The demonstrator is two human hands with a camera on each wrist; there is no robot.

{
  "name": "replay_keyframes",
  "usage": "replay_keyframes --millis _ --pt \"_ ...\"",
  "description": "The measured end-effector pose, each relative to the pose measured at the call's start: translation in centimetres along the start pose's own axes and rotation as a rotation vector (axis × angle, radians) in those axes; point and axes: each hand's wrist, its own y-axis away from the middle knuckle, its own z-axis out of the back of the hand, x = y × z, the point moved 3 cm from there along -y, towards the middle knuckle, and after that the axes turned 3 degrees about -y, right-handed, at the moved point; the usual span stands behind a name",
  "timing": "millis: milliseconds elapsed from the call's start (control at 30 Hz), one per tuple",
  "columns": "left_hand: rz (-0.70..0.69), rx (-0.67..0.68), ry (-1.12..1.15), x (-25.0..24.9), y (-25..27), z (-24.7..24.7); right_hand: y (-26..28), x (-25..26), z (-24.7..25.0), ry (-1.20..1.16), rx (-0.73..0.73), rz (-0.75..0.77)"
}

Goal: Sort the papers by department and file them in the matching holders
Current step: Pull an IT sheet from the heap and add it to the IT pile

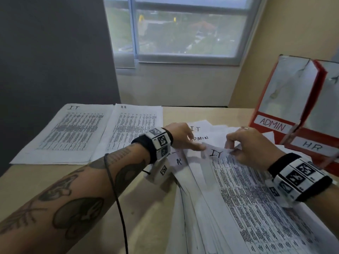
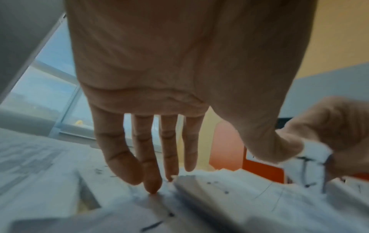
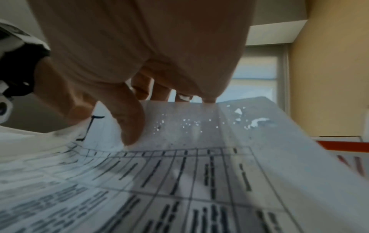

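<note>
A loose stack of printed papers (image 1: pixel 192 208) lies fanned out on the table in front of me. Its top sheet, hand-marked "IT" (image 1: pixel 245 189), curls up at the far edge. My right hand (image 1: pixel 233 145) pinches that edge, thumb (image 3: pixel 131 126) on the printed face and fingers behind the IT sheet (image 3: pixel 179 173). My left hand (image 1: pixel 194 142) reaches in with straight fingers (image 2: pixel 151 173) resting on the stack, its thumb touching the sheet's left corner (image 2: pixel 307 165). Sheets marked "IT" and "ADMIN" show beneath it. Red holders labelled ADMIN (image 1: pixel 286 99) and HR (image 1: pixel 321 136) stand at the right.
Two flat piles lie at the table's far left, one marked IT (image 1: pixel 60 132) and one marked HR (image 1: pixel 135 125). A grey partition rises behind them, a window beyond the table (image 1: pixel 183 112). A black cord (image 1: pixel 117 198) hangs off my left forearm.
</note>
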Motion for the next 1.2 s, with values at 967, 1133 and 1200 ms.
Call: replay_keyframes --millis 967,1133,1200 --pt "0.029 -0.216 -0.134 0.7 0.9 1.4 0.8 -2.2 -1.4 -0.135 0.208 -0.004" --pt "0.066 -0.017 -0.265 0.2 1.0 -0.4 1.0 -2.3 -1.6 -0.067 0.205 -0.029" --pt "0.097 -0.007 -0.252 0.1 0.9 -0.6 1.2 -2.0 -1.3 -0.067 0.207 -0.024"
